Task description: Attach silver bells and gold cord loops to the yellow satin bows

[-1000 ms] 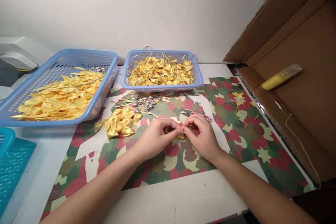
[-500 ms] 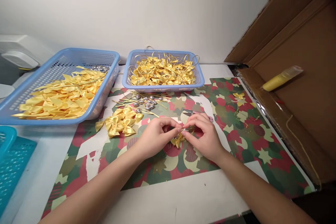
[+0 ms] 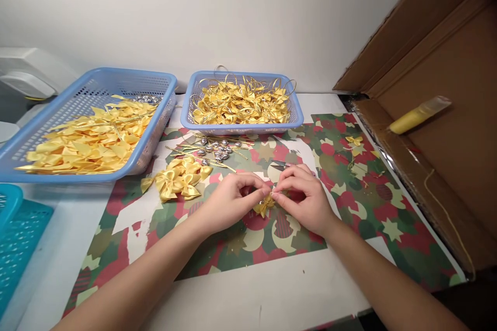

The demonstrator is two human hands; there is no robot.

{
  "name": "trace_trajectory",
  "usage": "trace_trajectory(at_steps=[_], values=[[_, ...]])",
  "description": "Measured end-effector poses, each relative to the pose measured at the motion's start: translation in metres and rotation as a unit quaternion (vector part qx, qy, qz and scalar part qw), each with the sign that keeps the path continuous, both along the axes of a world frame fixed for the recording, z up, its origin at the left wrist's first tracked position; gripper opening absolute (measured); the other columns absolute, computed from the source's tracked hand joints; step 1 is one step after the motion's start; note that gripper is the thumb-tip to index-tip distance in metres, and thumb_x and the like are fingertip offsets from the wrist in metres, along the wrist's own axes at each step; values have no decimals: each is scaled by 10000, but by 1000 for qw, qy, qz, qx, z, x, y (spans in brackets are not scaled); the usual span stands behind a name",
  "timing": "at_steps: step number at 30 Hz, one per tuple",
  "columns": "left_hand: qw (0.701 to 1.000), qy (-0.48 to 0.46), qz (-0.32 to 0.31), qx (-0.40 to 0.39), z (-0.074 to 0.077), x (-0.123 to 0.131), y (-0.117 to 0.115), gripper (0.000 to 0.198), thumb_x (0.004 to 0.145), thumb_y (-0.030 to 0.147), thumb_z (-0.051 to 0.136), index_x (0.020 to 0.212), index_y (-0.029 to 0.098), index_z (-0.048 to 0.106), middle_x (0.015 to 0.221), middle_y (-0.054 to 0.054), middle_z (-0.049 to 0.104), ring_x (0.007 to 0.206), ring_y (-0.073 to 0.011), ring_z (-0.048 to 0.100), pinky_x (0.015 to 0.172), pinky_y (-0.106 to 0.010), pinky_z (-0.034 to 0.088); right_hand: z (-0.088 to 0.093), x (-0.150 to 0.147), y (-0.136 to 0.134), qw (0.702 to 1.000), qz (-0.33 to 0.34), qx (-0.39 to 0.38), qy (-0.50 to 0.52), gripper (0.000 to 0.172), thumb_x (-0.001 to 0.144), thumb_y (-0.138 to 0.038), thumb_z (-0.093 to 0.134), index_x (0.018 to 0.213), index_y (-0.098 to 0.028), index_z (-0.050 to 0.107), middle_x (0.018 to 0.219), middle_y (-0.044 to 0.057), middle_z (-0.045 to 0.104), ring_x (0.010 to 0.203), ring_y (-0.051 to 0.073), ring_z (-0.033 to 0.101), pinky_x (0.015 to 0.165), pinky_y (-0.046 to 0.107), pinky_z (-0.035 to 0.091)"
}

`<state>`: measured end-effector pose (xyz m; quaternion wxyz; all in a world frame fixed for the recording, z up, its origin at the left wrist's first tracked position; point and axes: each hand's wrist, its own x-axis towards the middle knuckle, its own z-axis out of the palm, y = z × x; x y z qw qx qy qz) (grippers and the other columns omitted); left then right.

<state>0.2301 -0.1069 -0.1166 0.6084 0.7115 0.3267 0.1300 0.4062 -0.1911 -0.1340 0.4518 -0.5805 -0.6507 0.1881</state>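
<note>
My left hand (image 3: pixel 233 201) pinches a yellow ribbon bow (image 3: pixel 264 209) between thumb and fingertip, just above the mat. A small silver bell shows partly on the bow, and the fingers cover its top. Close beside it, my right hand (image 3: pixel 306 201) is closed in a pinch on a thin cord at the bow's top, with the fingertips slightly apart from the left ones. Scissors (image 3: pixel 278 166) lie behind the right hand, their handle partly hidden. Left of my hands is a pile of yellow bows (image 3: pixel 176 180), with silver bells (image 3: pixel 221 152) and gold cords (image 3: pixel 182 152) behind it.
A blue basket (image 3: pixel 153 147) of loose bows stands at the left; another basket (image 3: pixel 243 128) holds bows with gold cords. At front left is a teal basket (image 3: pixel 29 248). A cardboard wall (image 3: pixel 446 62) with a yellow tube (image 3: pixel 419 115) bounds the right. Patterned paper (image 3: pixel 373 227) covers the table.
My right hand has shifted slightly to the right, its fingertips drawing a little away from the left ones. The left hand stays on the bow.
</note>
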Motion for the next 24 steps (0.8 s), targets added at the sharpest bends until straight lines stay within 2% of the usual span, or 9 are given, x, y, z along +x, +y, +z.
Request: trace_trajectory(at_steps=[5, 10, 15, 19, 24], values=[[996, -36, -28, 77, -2, -3, 5, 178, 911, 260, 549, 939, 202, 715, 1024, -50, 668, 935, -175, 628, 791, -290, 497, 6, 8, 0, 999, 26, -8, -29, 136, 769, -115, 708, 721, -238, 678, 814, 14, 620, 848, 193, 543, 801, 374, 436], [980, -41, -105, 166, -4, -3, 10, 197, 937, 218, 536, 1002, 243, 720, 1090, -48, 614, 1095, -181, 562, 975, -335, 433, 8, 10, 0, 998, 45, -4, -40, 129, 774, -121, 710, 717, -232, 676, 846, 15, 610, 844, 185, 533, 850, 386, 430], [971, -34, -148, 182, -3, -1, 16, 202, 960, 245, 515, 1007, 270, 710, 1147, -31, 586, 1160, -179, 504, 1003, -324, 387, 9, 10, 0, 997, 66, -21, -28, 127, 775, -119, 706, 714, -227, 676, 866, 17, 610, 870, 187, 536, 865, 388, 426], [968, -28, -163, 188, -4, 3, 18, 138, 929, 272, 576, 936, 244, 712, 1089, -36, 575, 1127, -190, 497, 996, -326, 375, 10, 11, -1, 997, 74, -28, -25, 118, 780, -130, 707, 721, -227, 676, 871, 18, 606, 878, 187, 531, 869, 383, 424], [968, -18, -179, 174, -5, 3, 19, 171, 939, 298, 556, 888, 228, 704, 1054, -44, 555, 1116, -201, 485, 985, -336, 371, 10, 12, -1, 997, 76, -29, -18, 116, 788, -137, 703, 719, -224, 668, 868, 16, 599, 872, 186, 531, 873, 389, 415]])
